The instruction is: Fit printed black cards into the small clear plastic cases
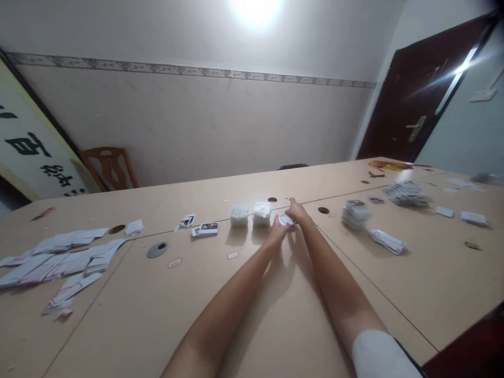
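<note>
Both my arms stretch forward over the table. My left hand (279, 231) grips the near left side of a small white card (286, 219) with dark markings; whether it is one card or a thin stack I cannot tell. At the card's right edge is my right hand (298, 212), its fingers bent around it and one finger sticking out beyond. Just left of the hands stand two blocks of stacked cards in clear wrapping, a nearer one (262, 214) and another (239, 216) beside it. Photo cards (208, 229) lie farther left.
White paper strips (66, 262) spread over the table's left side. To the right are a stack of clear-wrapped cards (355, 215), a white paper bundle (388, 241) and a larger card pile (405, 194). Red-bordered labels (233, 255) lie in front. A wooden chair (108, 167) stands behind.
</note>
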Demonstrator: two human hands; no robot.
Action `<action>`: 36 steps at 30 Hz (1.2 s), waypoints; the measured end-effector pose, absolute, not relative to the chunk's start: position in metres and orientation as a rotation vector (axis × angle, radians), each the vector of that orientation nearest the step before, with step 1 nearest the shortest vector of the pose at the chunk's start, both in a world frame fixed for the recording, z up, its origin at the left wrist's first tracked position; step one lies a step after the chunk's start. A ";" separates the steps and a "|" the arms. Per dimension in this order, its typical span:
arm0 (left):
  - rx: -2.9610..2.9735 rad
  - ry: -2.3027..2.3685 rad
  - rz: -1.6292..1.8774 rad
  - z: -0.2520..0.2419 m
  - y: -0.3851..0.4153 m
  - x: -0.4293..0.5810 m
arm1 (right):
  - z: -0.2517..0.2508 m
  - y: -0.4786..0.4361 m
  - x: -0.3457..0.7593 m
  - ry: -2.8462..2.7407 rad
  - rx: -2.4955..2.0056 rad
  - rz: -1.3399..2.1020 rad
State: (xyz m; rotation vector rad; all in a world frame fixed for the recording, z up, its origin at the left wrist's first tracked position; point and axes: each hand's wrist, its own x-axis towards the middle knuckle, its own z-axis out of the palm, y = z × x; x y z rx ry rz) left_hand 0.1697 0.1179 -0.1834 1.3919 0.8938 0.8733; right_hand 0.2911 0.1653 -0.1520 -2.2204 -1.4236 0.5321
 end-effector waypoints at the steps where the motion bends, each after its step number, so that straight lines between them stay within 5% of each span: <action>1: 1.425 0.889 0.824 -0.174 0.115 0.164 | -0.149 0.164 0.293 -1.411 -2.218 0.530; 7: 1.594 0.799 0.575 -0.072 0.096 0.090 | -0.127 0.155 0.302 -1.407 -2.038 0.427; 13: 1.681 0.640 1.161 0.013 0.064 -0.008 | -0.131 0.153 0.274 -1.735 -1.535 0.484; 18: 1.599 0.711 1.537 0.015 0.043 -0.043 | -0.144 0.155 0.255 -1.860 -1.444 0.546; 27: 1.771 0.828 1.273 0.007 0.043 -0.041 | -0.147 0.159 0.252 -1.818 -1.339 0.446; 36: 2.106 1.128 1.207 -0.005 0.054 -0.033 | -0.052 0.107 0.214 -2.001 -0.802 0.536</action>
